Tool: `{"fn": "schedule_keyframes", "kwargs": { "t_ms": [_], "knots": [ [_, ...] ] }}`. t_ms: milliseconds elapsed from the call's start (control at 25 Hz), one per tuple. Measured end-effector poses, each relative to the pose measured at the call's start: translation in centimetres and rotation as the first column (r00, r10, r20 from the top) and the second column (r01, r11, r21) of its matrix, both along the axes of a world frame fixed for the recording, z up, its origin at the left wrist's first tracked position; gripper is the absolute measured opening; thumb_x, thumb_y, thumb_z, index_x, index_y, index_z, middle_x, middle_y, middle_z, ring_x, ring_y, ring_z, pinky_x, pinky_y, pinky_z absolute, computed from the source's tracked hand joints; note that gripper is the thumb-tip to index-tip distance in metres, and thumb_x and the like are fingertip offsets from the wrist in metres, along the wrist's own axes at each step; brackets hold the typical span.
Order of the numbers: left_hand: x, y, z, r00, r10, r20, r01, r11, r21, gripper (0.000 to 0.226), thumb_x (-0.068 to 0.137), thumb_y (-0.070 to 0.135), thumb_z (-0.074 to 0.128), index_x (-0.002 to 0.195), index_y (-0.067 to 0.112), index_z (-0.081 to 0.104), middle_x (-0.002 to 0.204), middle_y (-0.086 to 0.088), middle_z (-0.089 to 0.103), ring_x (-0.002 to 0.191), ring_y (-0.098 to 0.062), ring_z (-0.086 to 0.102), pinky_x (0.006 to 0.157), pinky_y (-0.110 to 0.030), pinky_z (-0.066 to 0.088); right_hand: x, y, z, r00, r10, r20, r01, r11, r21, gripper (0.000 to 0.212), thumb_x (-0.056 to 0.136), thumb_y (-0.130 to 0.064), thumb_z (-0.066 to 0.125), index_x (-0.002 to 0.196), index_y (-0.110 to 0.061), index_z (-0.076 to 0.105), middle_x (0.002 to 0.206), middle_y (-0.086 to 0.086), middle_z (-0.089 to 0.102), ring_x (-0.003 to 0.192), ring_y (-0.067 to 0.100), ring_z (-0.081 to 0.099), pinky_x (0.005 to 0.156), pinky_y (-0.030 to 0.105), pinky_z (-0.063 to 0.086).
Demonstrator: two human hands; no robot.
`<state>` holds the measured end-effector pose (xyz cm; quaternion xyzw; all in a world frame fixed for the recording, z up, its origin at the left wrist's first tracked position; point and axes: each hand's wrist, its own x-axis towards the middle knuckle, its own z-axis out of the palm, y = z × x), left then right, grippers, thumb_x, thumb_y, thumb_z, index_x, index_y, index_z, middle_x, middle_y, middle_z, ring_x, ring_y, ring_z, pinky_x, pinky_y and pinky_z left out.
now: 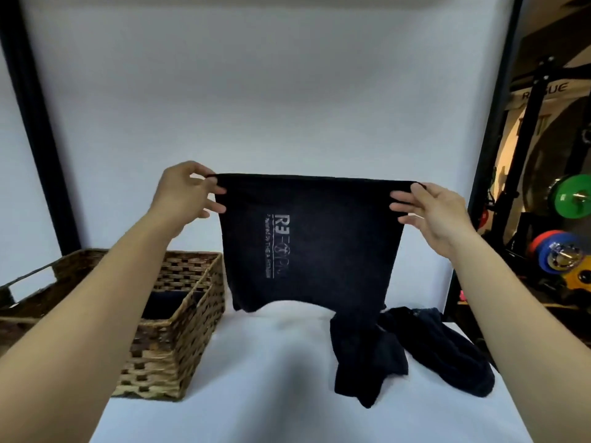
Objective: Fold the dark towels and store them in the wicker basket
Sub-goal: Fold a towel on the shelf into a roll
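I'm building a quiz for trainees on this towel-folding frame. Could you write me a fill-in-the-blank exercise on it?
1. The left hand and right hand hold the printed towel by its ____ corners.
2. The basket stands to the towel's ____.
3. Unfolded towels lie on the ____ cloth.

Missing words: top; left; white

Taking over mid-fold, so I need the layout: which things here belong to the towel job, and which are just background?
Job:
- dark printed towel, held up by left hand and right hand
- crumpled dark towels on the white table
- brown wicker basket, dark cloth inside

Background:
- green weight plate
- red and blue weight plates
- black rack
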<state>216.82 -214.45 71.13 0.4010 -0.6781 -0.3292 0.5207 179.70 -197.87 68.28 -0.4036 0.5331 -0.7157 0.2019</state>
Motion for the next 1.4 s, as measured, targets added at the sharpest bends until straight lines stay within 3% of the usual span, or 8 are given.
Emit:
{"fn": "schedule_keyframes", "kwargs": {
  "t_ms": [160,360,480,680,920,1080,1320,1400],
  "knots": [
    [0.1,2.5,-3.5,0.973,0.041,0.227,-0.025,0.997,-0.073,0.007,0.101,0.016,0.056,0.098,0.019,0.061,0.088,0.001,0.077,0.061,-0.020,0.074,0.059,-0.032,0.052,-0.4,1.2,-3.4,0.999,-0.044,-0.021,0.045,0.994,0.098,0.017,0.104,-0.024,0.054,0.104,-0.009,0.061,0.099,0.013,0.077,0.080,0.029,0.071,0.066,0.037,0.055],
    [2.1,7.1,-19.3,0.772,0.007,0.635,0.033,0.998,-0.051,0.016,0.099,0.015,0.055,0.097,0.030,0.060,0.084,0.000,0.069,0.063,-0.014,0.070,0.061,-0.036,0.058,0.5,5.8,-17.2,0.993,-0.116,-0.028,0.114,0.849,0.515,0.026,0.100,-0.024,0.063,0.106,0.000,0.068,0.088,0.021,0.076,0.065,0.026,0.067,0.057,0.033,0.051],
    [3.9,8.4,-28.2,0.748,-0.193,0.636,0.101,0.979,0.178,0.027,0.097,0.014,0.058,0.084,0.037,0.058,0.082,0.003,0.068,0.062,-0.009,0.070,0.061,-0.040,0.060,2.4,8.6,-22.8,0.986,-0.168,-0.011,0.137,0.765,0.629,0.019,0.098,-0.006,0.063,0.115,-0.001,0.058,0.096,0.023,0.069,0.058,0.028,0.066,0.049,0.034,0.051],
    [7.4,10.0,-32.4,0.814,-0.226,0.535,0.192,0.974,0.120,0.034,0.090,0.011,0.072,0.080,0.043,0.063,0.082,0.014,0.068,0.074,-0.005,0.063,0.069,-0.027,0.054,6.5,12.0,-25.8,0.982,-0.186,-0.043,0.153,0.628,0.763,0.019,0.098,-0.013,0.063,0.102,0.005,0.063,0.086,0.019,0.075,0.059,0.029,0.068,0.052,0.034,0.050],
    [9.7,10.2,-32.8,0.841,-0.313,0.442,0.333,0.942,0.035,0.029,0.089,0.003,0.071,0.087,0.032,0.067,0.097,0.011,0.055,0.075,-0.015,0.061,0.071,-0.035,0.053,9.4,13.2,-24.5,0.975,-0.201,-0.096,0.201,0.604,0.771,0.020,0.099,-0.018,0.053,0.096,0.001,0.060,0.073,0.017,0.075,0.058,0.026,0.060,0.050,0.031,0.041],
    [8.5,9.1,-31.9,0.886,-0.268,0.378,0.302,0.953,-0.032,0.030,0.089,0.001,0.070,0.089,0.031,0.067,0.102,0.013,0.057,0.083,-0.017,0.061,0.069,-0.030,0.052,9.3,10.4,-23.5,0.927,-0.304,-0.220,0.376,0.748,0.547,0.026,0.095,-0.016,0.055,0.092,0.010,0.052,0.067,0.019,0.054,0.048,0.019,0.049,0.048,0.032,0.036],
    [5.7,9.4,-30.8,0.910,-0.273,0.311,0.316,0.944,-0.098,0.031,0.089,-0.007,0.067,0.094,0.023,0.070,0.104,0.012,0.065,0.095,-0.013,0.065,0.069,-0.019,0.051,14.2,4.9,-22.6,0.864,-0.302,-0.404,0.449,0.825,0.344,0.011,0.097,-0.019,0.063,0.095,-0.012,0.055,0.080,-0.002,0.058,0.070,0.014,0.054,0.062,0.021,0.042],
    [4.5,9.6,-30.5,0.906,-0.278,0.320,0.336,0.931,-0.141,0.028,0.088,-0.007,0.067,0.096,0.019,0.071,0.104,0.010,0.066,0.095,-0.013,0.065,0.067,-0.023,0.052,18.0,3.2,-22.2,0.832,-0.147,-0.535,0.345,0.892,0.292,0.006,0.098,-0.023,0.062,0.101,-0.020,0.057,0.090,-0.010,0.061,0.081,0.005,0.058,0.068,0.016,0.043]
  ]
}}
